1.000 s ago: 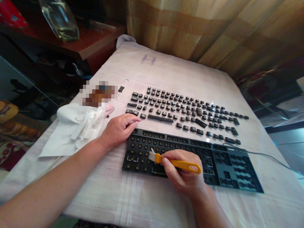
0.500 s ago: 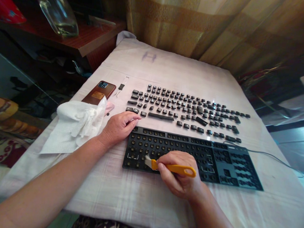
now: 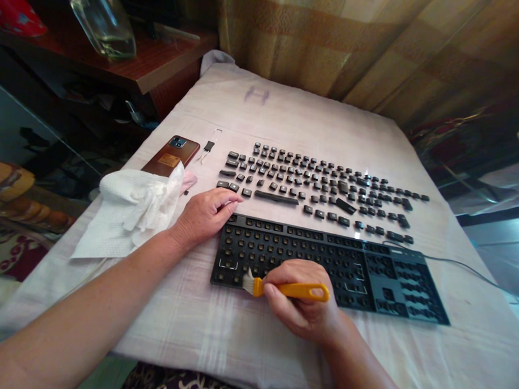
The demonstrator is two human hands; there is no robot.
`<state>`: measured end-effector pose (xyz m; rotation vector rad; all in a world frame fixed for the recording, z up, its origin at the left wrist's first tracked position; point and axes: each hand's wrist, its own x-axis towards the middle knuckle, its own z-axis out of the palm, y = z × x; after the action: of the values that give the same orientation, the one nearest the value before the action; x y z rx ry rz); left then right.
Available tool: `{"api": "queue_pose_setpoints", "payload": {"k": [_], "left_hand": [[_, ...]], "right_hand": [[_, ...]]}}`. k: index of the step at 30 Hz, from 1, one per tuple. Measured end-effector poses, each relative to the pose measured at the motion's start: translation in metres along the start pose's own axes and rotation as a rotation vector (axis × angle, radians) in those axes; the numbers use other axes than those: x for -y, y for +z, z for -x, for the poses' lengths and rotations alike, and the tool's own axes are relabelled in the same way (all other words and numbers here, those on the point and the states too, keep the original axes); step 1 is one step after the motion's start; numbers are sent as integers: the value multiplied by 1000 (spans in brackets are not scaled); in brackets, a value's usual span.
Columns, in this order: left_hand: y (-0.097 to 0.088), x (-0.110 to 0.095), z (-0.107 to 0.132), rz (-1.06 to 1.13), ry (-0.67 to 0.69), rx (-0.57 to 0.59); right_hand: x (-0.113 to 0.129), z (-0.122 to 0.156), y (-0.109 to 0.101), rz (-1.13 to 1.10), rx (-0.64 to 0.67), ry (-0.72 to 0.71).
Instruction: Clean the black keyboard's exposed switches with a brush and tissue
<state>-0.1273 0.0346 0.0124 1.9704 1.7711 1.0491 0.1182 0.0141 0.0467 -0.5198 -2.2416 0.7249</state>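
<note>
My right hand (image 3: 309, 312) grips the yellow handle of a small brush (image 3: 296, 290). Its pale bristles touch the lower left front part of a black keyboard (image 3: 283, 237), whose keycaps are off, leaving the square sockets bare. My left hand (image 3: 202, 215) lies at the keyboard's top left corner, fingers loosely extended with nothing visible in them. Beyond the keyboard, the loose black keycaps (image 3: 320, 215) are laid out in rows on the white cloth. A long space bar (image 3: 276, 198) lies among them.
Left of my left hand lies a crumpled white paper towel (image 3: 127, 207), partly over a brown phone (image 3: 173, 155). A wire keycap puller (image 3: 209, 146) is beside the phone. A cable (image 3: 461, 262) runs right from the keyboard. A glass bottle (image 3: 107, 30) stands on the wooden desk (image 3: 170, 58).
The brush and my right hand have shifted slightly left and toward the keyboard's front edge. My left hand stays in place. The view has shifted slightly.
</note>
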Motion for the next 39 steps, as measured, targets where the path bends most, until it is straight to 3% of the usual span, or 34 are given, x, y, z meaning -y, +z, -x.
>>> {"api": "queue_pose_setpoints", "payload": {"k": [5, 13, 21, 39], "left_hand": [[-1, 0, 0, 11, -3, 6], [-1, 2, 0, -1, 29, -10], [-1, 2, 1, -10, 34, -16], [-1, 1, 1, -2, 42, -16]], "right_hand": [[2, -1, -4, -30, 14, 29], [-14, 3, 0, 87, -257, 153], [-17, -2, 5, 161, -220, 34], [-13, -5, 9, 175, -128, 20]]}}
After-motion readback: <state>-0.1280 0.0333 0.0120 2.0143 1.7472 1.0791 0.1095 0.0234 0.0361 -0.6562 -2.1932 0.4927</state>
